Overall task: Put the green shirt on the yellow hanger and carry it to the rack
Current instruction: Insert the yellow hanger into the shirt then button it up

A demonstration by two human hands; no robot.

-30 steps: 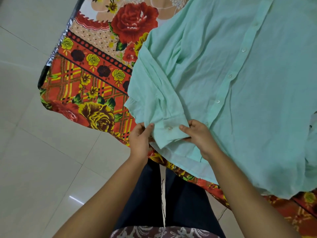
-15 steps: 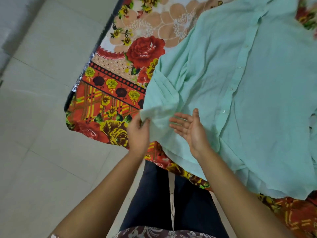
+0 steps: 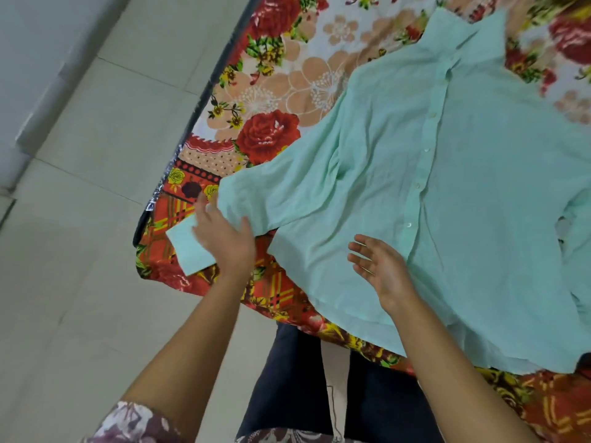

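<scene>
Pale mint-green button-front shirt (image 3: 479,193) of thin woven cloth lies spread front-up on a floral bedsheet (image 3: 281,100) printed with red roses, peach blossoms and an orange-and-yellow plaid border. Its button placket, with small white buttons, runs away from the right hand (image 3: 382,271) toward the collar at the far end. One long sleeve stretches out sideways from the shirt's body toward the left hand (image 3: 224,239), and its cuff (image 3: 188,247) pokes out beyond that hand, over the sheet's border at the corner of the bed.

That left hand is open, fingers spread and extended, palm down over the sleeve just short of the cuff; whether it presses the cloth or hovers just above cannot be told. Its partner on the right is also open, fingers loosely splayed and gripping nothing, over the shirt's lower front panel, just beside the placket and near the hem. Between the two hands shows a strip of the plaid border.

No brand, label or readable writing shows on the shirt or sheet.

Beneath the forearms are dark trousers (image 3: 287,394) and pale floor tiles (image 3: 80,282); a patterned maroon sleeve (image 3: 134,423) covers the left upper arm.
</scene>
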